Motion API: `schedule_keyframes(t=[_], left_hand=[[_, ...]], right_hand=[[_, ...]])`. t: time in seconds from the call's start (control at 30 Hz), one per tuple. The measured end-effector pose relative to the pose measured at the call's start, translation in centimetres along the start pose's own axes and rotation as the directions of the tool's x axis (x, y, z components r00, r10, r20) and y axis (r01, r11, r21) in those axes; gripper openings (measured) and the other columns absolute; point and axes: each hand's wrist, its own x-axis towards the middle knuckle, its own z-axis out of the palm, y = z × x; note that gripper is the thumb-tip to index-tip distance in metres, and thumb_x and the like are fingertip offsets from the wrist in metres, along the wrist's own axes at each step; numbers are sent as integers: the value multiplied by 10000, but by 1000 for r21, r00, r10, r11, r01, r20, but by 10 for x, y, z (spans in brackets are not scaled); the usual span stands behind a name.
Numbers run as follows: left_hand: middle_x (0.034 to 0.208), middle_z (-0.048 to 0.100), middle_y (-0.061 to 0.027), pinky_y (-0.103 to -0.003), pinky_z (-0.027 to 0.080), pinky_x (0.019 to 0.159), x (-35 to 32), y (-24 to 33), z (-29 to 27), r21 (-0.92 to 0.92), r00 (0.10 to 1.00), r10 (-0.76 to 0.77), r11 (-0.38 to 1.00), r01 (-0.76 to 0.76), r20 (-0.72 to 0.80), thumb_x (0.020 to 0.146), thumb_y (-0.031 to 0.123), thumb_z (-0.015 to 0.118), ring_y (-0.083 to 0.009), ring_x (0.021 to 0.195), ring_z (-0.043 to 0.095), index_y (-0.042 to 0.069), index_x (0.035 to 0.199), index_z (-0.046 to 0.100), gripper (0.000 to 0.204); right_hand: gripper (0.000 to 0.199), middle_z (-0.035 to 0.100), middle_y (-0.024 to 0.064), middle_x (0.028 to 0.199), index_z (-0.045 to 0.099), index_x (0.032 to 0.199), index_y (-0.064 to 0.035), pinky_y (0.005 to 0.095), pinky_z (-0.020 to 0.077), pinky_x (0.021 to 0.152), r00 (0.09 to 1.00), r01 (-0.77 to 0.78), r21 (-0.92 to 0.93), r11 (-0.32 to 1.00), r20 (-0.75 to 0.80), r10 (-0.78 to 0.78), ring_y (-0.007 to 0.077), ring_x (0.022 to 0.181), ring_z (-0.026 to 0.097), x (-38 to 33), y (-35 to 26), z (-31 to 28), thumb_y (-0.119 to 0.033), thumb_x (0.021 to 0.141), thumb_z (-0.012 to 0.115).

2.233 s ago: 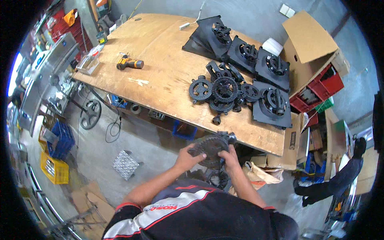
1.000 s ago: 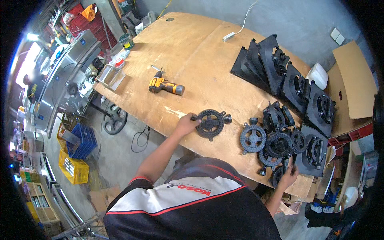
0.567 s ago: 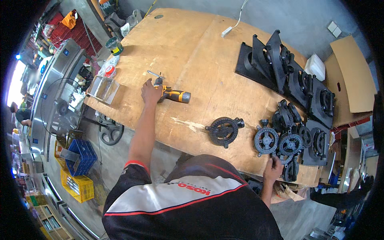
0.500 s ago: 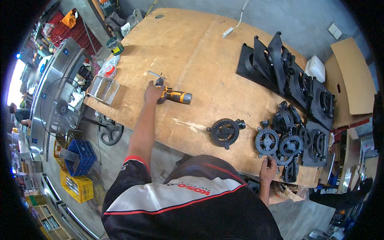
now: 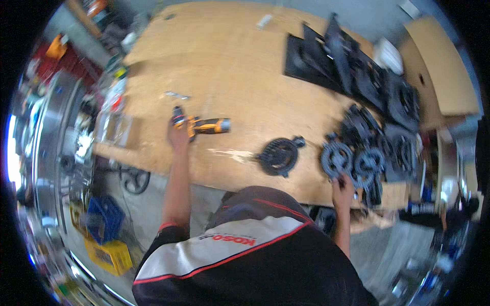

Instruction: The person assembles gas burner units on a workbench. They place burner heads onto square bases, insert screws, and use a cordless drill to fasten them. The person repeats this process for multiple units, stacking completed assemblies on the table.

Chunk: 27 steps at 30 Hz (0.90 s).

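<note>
My left hand point(image 5: 178, 134) is closed round the body of a yellow and black cordless drill point(image 5: 210, 126). The drill lies on its side, its handle pointing right. Beyond it is a small metal piece point(image 5: 177, 95), apart from the drill. My right hand point(image 5: 344, 193) is at the near edge of a round black ring-shaped part point(image 5: 337, 159), with its thumb and fingers pinched together. What they hold is blurred. A similar black ring part point(image 5: 368, 163) is just to the right. Another round black part point(image 5: 279, 156) lies alone between my hands.
Black panels with round fittings point(image 5: 352, 66) stand at the back right of the wooden table point(image 5: 219, 56), beside an open cardboard box point(image 5: 441, 66). A clear box point(image 5: 115, 130) is at the left edge. Blue point(image 5: 104, 219) and yellow crates point(image 5: 109, 257) stand on the floor.
The drill has shifted slightly left and toward me in my left hand, and its tip is now apart from the metal piece. The whole view has shifted and blurred. My right hand stays by the ring.
</note>
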Motion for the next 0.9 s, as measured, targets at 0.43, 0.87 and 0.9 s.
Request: schedule_keyframes(t=[0.43, 0.87, 0.9], left_hand=[[1223, 627, -208, -406, 462, 969, -46, 51, -20, 95, 908, 347, 921, -377, 235, 890, 270, 693, -337, 1100, 610, 4, 1305, 548, 513], [900, 695, -86, -300, 524, 772, -97, 135, 93, -206, 349, 280, 950, -234, 894, 850, 69, 703, -146, 832, 638, -18, 1076, 671, 245], [1043, 685, -102, -300, 520, 821, -82, 118, 114, -193, 439, 254, 965, -180, 862, 860, 34, 677, -165, 929, 635, -10, 1172, 630, 318]], right_hand=[[349, 672, 192, 982, 655, 1104, -13, 416, 516, 805, 951, -103, -59, 993, 288, 116, 349, 908, 651, -4, -13, -1, -187, 802, 656], [619, 486, 225, 1360, 505, 1361, -66, 442, 440, 1021, 960, 224, -77, 971, 186, -207, 423, 1193, 519, 62, -44, 61, -229, 787, 665], [630, 465, 218, 1377, 495, 1370, -73, 436, 437, 1028, 943, 297, -71, 952, 175, -281, 421, 1224, 499, 71, -54, 70, -213, 781, 668]])
